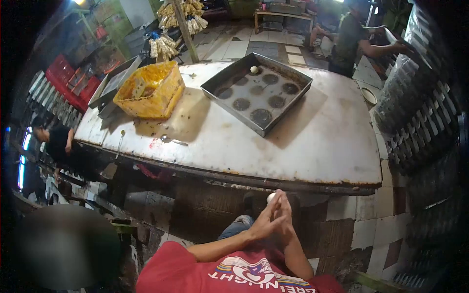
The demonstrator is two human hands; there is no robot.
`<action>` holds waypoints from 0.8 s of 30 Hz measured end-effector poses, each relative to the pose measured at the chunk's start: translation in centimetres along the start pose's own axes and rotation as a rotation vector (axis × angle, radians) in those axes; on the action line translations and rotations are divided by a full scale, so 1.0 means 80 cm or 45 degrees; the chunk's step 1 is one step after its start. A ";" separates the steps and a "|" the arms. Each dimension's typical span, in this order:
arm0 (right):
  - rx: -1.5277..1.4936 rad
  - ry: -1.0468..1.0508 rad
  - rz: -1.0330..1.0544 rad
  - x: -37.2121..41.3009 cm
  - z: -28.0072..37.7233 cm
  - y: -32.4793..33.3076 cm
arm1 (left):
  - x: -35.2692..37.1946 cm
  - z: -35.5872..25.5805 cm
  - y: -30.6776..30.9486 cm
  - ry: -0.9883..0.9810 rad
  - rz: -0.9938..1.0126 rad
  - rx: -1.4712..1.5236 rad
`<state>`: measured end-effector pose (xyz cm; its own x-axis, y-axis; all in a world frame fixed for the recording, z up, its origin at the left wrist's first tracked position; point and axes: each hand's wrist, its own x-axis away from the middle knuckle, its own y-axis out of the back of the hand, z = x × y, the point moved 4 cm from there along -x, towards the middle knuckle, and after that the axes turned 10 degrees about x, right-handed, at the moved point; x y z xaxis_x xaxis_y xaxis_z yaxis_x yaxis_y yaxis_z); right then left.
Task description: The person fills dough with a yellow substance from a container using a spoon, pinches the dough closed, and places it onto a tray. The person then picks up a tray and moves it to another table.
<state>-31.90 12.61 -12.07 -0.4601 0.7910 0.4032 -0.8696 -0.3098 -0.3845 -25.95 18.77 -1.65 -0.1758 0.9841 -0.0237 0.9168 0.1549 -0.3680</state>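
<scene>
Below the table's front edge, my left hand [265,223] and my right hand [284,219] are pressed together, with a small white ball [271,197] between them near the fingertips. Part of the ball is hidden by the fingers. On the white table [322,141] stands a square metal tray [234,107] with several dark round marks on its bottom. One pale round ball [254,70] lies inside it near the far corner. To its left is a yellow, stained tub [146,105]. A spoon [173,140] lies near the front edge.
A grey metal tray [105,97] leans behind the tub. Red crates [68,80] stand at the left. A person in dark clothes [58,142] is at the far left, another [348,41] at the back right. Bagged goods [163,47] hang by a post [184,29].
</scene>
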 end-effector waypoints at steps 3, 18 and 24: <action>0.219 0.077 -0.260 -0.028 0.104 0.002 | -0.035 -0.026 -0.015 -0.055 0.046 0.347; 2.219 0.989 -1.055 -0.213 0.259 0.141 | -0.183 -0.033 0.143 -0.065 -0.310 0.267; 1.960 0.978 -0.695 -0.236 0.254 0.055 | -0.205 -0.022 0.106 -0.017 -0.348 0.311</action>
<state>-30.67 -14.44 -4.50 -0.3076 0.8641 -0.3984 -0.4537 0.2349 0.8597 -14.70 4.09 -2.76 -0.4084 0.9079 0.0947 0.7232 0.3851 -0.5734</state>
